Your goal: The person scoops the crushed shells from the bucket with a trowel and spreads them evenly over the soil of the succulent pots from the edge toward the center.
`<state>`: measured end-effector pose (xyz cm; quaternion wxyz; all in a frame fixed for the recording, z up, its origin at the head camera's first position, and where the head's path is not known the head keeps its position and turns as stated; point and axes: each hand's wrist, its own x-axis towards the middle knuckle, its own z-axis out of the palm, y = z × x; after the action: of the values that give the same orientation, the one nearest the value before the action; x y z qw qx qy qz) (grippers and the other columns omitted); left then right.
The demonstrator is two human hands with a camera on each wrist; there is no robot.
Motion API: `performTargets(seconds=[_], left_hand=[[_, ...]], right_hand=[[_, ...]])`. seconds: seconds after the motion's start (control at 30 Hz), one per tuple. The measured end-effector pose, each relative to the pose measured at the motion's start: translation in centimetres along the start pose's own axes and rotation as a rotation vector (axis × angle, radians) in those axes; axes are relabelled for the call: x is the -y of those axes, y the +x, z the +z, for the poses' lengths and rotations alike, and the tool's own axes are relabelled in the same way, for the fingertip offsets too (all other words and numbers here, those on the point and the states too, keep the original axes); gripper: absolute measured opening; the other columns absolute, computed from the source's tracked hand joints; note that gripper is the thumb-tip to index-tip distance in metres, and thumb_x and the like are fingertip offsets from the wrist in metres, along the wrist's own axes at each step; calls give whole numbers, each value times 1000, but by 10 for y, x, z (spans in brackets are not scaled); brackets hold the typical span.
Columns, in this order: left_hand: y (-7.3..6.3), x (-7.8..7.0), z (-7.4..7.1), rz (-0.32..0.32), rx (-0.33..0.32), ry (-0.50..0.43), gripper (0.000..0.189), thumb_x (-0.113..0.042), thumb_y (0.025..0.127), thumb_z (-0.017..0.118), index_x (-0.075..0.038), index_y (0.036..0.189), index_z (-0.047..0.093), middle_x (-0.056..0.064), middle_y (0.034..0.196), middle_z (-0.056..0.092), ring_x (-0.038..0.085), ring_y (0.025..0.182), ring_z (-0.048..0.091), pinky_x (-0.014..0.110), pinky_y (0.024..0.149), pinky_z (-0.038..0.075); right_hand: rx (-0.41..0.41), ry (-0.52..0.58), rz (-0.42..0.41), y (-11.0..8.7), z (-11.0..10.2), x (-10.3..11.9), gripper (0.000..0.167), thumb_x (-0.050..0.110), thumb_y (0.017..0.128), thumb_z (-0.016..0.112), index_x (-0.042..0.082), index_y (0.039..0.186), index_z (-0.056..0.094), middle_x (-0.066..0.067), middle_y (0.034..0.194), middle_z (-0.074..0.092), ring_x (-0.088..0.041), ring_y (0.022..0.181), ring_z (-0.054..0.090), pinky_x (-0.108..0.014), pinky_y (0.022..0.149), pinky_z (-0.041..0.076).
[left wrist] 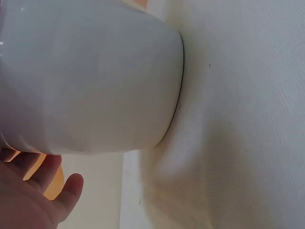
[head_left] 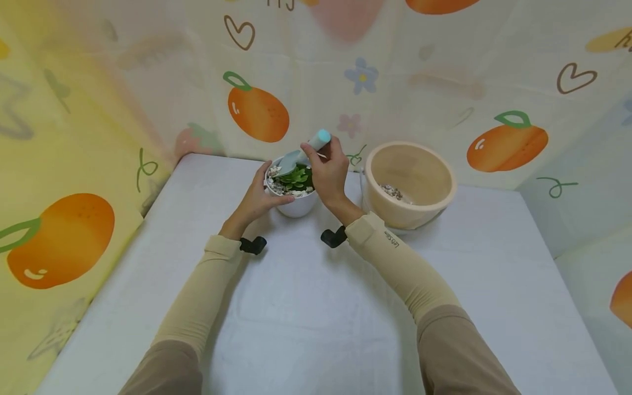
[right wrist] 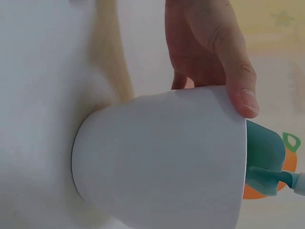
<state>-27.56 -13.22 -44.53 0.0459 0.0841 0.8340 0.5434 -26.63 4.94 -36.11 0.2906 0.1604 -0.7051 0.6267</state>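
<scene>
Shovel [head_left: 288, 163] pinched in my right hand [head_left: 329, 173], pot [head_left: 299, 207] clasped by my left hand [head_left: 258, 198] near the table's [head_left: 306, 307] back edge; apparently shovelling; next calls for steadiness.

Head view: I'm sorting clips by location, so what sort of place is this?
Probably an indoor tabletop workspace: a fruit-printed backdrop behind and beside a white table, with a white plant pot and beige bucket on it.

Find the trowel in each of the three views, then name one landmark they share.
Head: trowel in the upper middle, slanting over the white plant pot.
Left wrist: not in it.
Right wrist: lower right, beyond the rim, handle cut off by the edge.
Shared landmark: the white plant pot.
</scene>
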Motion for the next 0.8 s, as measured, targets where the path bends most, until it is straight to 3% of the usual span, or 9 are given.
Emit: performTargets(seconds=[0.13, 0.3, 0.63, 0.8], left_hand=[[-1, 0, 0, 5, -2, -17, 113, -37, 75, 83, -15, 157, 9, 10, 162, 16, 30, 147, 22, 54, 118, 24], [-3, -2, 2, 7, -21, -14, 114, -36, 74, 84, -13, 157, 9, 11, 162, 16, 29, 147, 21, 54, 119, 23], [-6, -2, 12, 34, -105, 8, 111, -37, 73, 85, -10, 155, 14, 13, 157, 25, 29, 144, 27, 54, 119, 22], [-8, -1, 13, 36, -111, -4, 112, -36, 73, 85, -12, 155, 13, 13, 157, 24, 29, 144, 27, 54, 119, 22]], right_hand=[[-12, -6, 34, 0, -1, 12, 25, 1, 89, 68, -12, 108, 58, -27, 96, 66, -36, 95, 69, -36, 85, 58], [-29, -7, 49, 4, -1, -2, 27, 8, 88, 71, -8, 107, 60, -23, 94, 66, -31, 94, 70, -34, 85, 58], [-8, 6, -46, 11, -3, -9, 34, 13, 87, 73, -7, 112, 61, -21, 95, 67, -28, 91, 71, -28, 83, 58], [1, 8, -28, 15, -6, -6, 33, 13, 87, 74, -6, 112, 63, -20, 95, 67, -28, 90, 70, -28, 82, 58]])
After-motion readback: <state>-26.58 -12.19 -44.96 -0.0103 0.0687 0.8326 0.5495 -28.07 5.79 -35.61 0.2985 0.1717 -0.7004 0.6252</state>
